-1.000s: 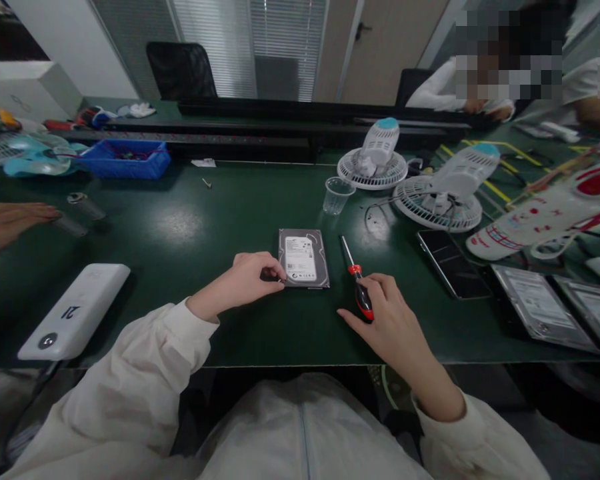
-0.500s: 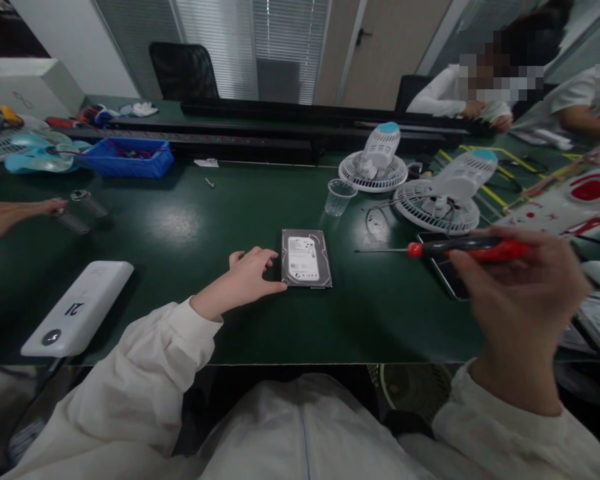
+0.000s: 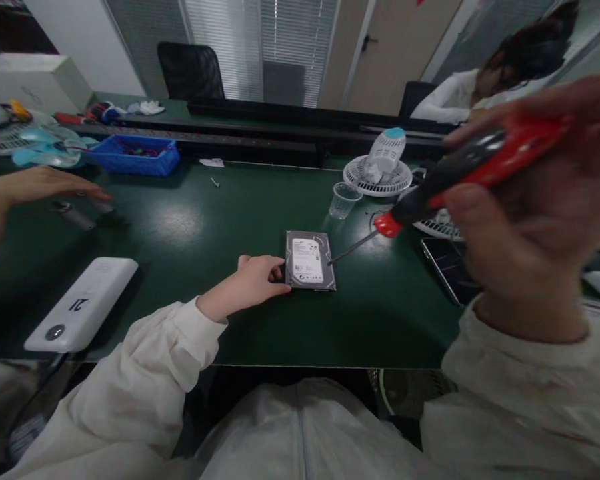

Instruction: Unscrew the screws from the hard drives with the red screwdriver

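Note:
A hard drive [image 3: 307, 260] with a white label lies flat on the green table [image 3: 260, 333]. My left hand [image 3: 255, 280] is at its left edge, fingers apart, with the thumb by the lower left corner and the fingertips near its side. Up at the right, close to the camera, my right hand [image 3: 525, 213] is wrapped round the handle of a red and black screwdriver [image 3: 450, 173]. The shaft slants down to the left, and its tip appears over the right part of the drive; whether it touches is unclear.
A clear plastic cup [image 3: 343, 201] and fan parts [image 3: 380, 170] stand behind the drive. A phone [image 3: 450, 270] lies to the right. On the left are a white power bank [image 3: 83, 303], a blue tray [image 3: 135, 155] and another person's hand [image 3: 55, 183] over metal cylinders.
My right hand has risen, and the screwdriver has tilted, its tip moving left and slightly down to the drive. My left hand has barely moved. The other person's hand has shifted right.

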`<state>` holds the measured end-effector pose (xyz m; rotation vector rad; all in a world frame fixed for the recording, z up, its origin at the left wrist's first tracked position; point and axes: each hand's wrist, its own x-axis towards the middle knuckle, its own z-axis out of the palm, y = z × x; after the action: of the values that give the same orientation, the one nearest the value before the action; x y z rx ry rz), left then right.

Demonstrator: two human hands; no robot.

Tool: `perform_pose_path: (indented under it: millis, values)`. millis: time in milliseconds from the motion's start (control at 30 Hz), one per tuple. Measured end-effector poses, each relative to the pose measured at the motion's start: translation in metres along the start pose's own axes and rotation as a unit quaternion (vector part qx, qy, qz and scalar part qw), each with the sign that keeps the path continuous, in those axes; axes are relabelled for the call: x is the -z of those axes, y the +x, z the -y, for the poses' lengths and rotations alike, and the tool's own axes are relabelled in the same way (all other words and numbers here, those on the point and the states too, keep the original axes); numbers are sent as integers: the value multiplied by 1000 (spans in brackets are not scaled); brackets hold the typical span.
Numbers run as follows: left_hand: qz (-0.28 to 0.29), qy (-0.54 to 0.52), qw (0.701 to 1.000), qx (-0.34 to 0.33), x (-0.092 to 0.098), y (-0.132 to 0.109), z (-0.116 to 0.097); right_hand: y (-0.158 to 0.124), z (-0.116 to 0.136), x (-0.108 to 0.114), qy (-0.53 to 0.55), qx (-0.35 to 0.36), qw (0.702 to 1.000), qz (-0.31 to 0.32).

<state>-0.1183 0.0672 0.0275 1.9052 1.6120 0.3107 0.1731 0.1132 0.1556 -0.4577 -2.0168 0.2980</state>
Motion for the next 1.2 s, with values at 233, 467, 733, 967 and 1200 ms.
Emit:
perform_pose_path:
  millis: [233,467,733,967,1200]
  values:
    - [10,-56,998,-21,-2,1,-1,4,-44,-64,8,74,995,63]
    - [14,-45,998,-31,0,2,-1,-5,-45,-74,-1,48,996,70]
    - [12,-43,999,-24,-1,4,-2,-9,-48,-77,-29,21,995,92]
    - [7,-34,999,-29,-3,4,0,-8,-50,-78,-14,51,995,89]
    - [12,-37,999,-35,-3,4,1,-4,-44,-77,6,70,993,97]
